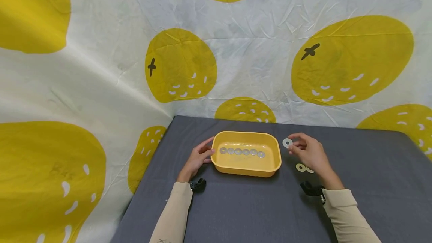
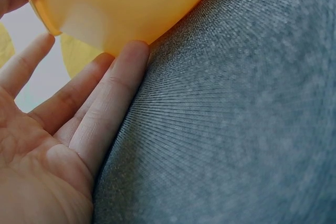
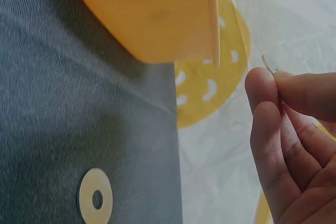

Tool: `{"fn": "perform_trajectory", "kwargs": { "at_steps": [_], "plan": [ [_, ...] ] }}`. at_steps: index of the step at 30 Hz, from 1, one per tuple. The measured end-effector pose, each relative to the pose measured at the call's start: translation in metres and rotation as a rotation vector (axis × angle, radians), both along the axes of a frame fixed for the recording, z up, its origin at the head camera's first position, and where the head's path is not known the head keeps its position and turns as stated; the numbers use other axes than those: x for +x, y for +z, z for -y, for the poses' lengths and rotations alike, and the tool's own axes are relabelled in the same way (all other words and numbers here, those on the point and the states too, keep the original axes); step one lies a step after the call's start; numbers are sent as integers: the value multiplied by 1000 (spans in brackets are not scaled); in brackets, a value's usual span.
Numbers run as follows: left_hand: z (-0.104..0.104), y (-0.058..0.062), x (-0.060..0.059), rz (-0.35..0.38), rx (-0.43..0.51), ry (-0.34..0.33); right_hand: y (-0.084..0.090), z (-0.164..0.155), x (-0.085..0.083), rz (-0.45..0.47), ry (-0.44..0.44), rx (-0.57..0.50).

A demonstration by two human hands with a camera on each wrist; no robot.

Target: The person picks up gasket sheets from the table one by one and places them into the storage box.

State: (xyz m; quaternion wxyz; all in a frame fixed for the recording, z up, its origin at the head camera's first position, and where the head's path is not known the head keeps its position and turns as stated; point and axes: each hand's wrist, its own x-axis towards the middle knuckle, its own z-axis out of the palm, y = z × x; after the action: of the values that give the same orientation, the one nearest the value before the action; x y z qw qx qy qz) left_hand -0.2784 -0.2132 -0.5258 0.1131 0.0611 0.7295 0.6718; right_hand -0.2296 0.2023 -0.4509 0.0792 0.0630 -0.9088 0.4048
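The left hand [image 2: 58,145] is seen palm up with its fingers [image 2: 113,103] straight. Their tips are laid against the wall of the yellow tray [image 2: 126,1]. Both are carried by the grey worktop [image 2: 236,129].

The yellow tray [image 1: 246,170] stands mid-cloth, with the left hand [image 1: 197,159] blocking its 9 o'clock wall and the right hand [image 1: 308,153] near 3 o'clock. Loose washers [image 1: 300,167] lie at 4 o'clock. From 6 o'clock the grey cloth [image 1: 249,209] lies open.
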Motion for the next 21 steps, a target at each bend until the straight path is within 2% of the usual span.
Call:
{"fn": "perform_trajectory", "kwargs": {
  "at_steps": [6,21],
  "plan": [
    [1,0,2,5,1,6,5,12,3,13,25,-3],
    [0,0,0,-8,2,2,11,61,12,14,110,-106]
  ]
}}
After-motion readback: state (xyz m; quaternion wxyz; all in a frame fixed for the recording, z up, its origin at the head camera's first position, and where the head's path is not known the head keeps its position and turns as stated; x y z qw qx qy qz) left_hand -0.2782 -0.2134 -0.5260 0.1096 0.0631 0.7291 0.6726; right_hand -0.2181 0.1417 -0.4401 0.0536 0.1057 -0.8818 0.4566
